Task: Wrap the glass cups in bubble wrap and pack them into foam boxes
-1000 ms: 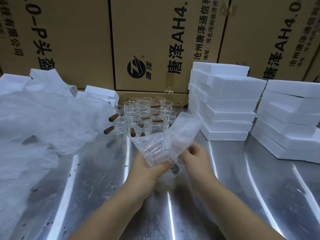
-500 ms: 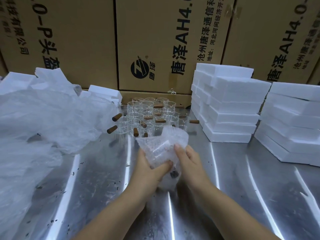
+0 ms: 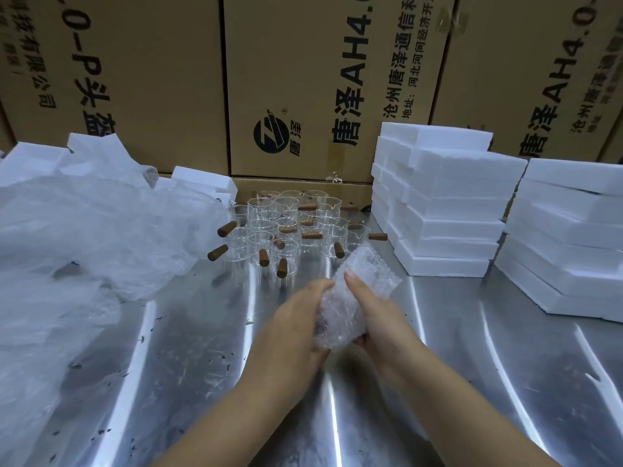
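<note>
Bubble-wrap bundle (image 3: 352,298) is held just above the steel table (image 3: 168,365). My left hand (image 3: 296,318) is curled round its left side, my right hand (image 3: 374,311) grips the right. Can't make out the cup inside. Unwrapped glass cups (image 3: 279,227) at 12 o'clock, foam boxes (image 3: 445,210) at 2, plastic sheet (image 3: 84,237) at 9.

Forearms enter from 7 and 5 o'clock, converging. Left hand (image 3: 293,320) and right hand (image 3: 376,316) clasp bubble-wrap bundle (image 3: 369,273), fingers curled.
</note>
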